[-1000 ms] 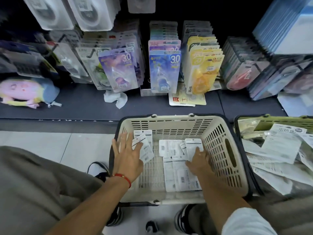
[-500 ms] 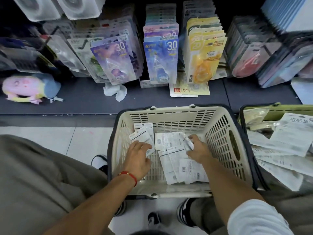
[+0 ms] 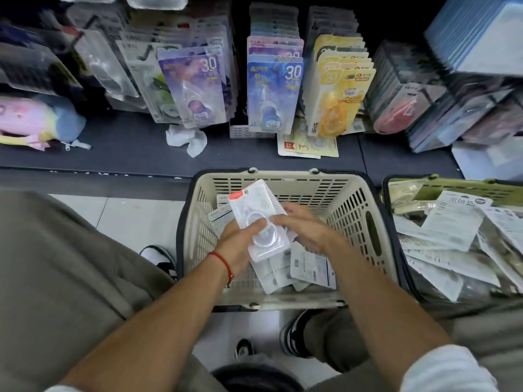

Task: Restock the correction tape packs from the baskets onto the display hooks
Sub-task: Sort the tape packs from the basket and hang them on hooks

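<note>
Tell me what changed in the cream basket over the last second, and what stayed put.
Both hands rose from the basket floor. The left hand now grips a clear pack lifted face up above the loose packs; the right hand touches its edge. A second ago both hands lay among the flat packs. The cream basket, the green basket and the hanging packs stayed put.
</note>
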Motion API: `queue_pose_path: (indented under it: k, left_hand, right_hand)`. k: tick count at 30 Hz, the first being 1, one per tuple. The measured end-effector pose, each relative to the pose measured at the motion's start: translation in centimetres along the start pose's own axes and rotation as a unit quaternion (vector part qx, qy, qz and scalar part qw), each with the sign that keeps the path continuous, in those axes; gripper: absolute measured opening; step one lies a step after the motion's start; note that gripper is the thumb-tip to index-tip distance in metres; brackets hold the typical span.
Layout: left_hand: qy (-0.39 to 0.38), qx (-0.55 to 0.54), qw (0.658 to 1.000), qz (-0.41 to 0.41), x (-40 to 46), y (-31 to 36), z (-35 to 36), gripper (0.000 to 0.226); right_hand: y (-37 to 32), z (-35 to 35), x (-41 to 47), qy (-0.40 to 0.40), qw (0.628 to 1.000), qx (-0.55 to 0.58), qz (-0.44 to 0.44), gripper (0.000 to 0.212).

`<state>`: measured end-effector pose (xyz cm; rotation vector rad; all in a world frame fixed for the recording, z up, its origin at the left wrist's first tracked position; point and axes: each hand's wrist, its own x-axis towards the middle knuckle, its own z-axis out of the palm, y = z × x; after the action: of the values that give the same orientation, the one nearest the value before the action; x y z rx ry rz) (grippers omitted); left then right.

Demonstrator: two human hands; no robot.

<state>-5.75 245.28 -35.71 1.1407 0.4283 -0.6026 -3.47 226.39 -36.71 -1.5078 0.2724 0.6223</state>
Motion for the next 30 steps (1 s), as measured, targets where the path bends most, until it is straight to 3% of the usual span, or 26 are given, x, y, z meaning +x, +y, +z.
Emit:
queue_pose_path:
  k: [2,3,4,6,8,9,11,13,17,19,22,26,28,30]
  left_hand:
    - [0.042,0.000,0.999,-0.009,-0.1,-0.3,-0.7,0.036]
    - [0.070,0.027,0.997,-0.017,-0.2,-0.5,-1.2,0.035]
    - [0.089,0.057,0.994,-0.025,-0.2,-0.7,-1.8,0.034]
    - [0.105,0.096,0.989,-0.034,-0.1,-1.1,-3.0,0.036]
    - [0.111,0.104,0.987,-0.045,-0.2,-1.4,-3.6,0.045]
    - [0.112,0.103,0.987,-0.051,-0.2,-1.4,-3.8,0.049]
    - [0.112,0.102,0.986,-0.064,-0.2,-1.2,-3.9,0.052]
    - [0.118,0.104,0.984,-0.080,0.1,-1.0,-4.0,0.050]
    - [0.136,0.099,0.980,-0.103,0.4,-0.9,-3.4,0.045]
    - [0.148,0.089,0.979,-0.106,0.5,-1.3,-3.1,0.044]
    - [0.154,0.070,0.980,-0.102,0.8,-1.9,-2.8,0.045]
    - [0.129,0.005,0.982,-0.134,1.0,-1.5,-2.1,0.047]
    - [0.091,-0.057,0.983,-0.148,0.8,-1.0,-1.8,0.048]
    - [0.059,-0.062,0.990,-0.111,0.8,-0.8,-1.9,0.046]
  right_hand:
    - [1.3,-0.2,-0.2,0.096,0.992,-0.081,0.018,0.020]
    - [2.4,-1.0,-0.4,0.140,0.974,-0.175,0.042,0.024]
    - [3.5,-1.9,-0.7,0.149,0.938,-0.303,0.076,0.033]
    - [6.1,-3.2,-1.6,0.065,0.853,-0.494,0.152,0.065]
    - [7.7,-3.2,-2.1,0.013,0.828,-0.526,0.193,0.091]
    - [8.0,-3.0,-2.1,0.012,0.827,-0.528,0.193,0.091]
    - [7.8,-2.9,-1.6,0.034,0.823,-0.541,0.170,0.066]
    - [6.7,-3.1,-1.2,0.059,0.838,-0.515,0.167,0.034]
    - [3.3,-4.6,-2.1,0.082,0.918,-0.367,0.124,0.007]
    - [1.1,-4.9,-3.0,0.125,0.956,-0.248,0.096,0.013]
    - [-1.7,-4.2,-4.0,0.124,0.964,-0.237,0.004,0.014]
    - [-3.3,-1.3,-3.6,0.012,0.987,-0.160,-0.024,0.036]
    - [-3.2,0.8,-2.9,-0.057,0.983,-0.173,-0.035,0.044]
    - [-2.7,2.1,-2.1,-0.097,0.979,-0.174,-0.039,0.043]
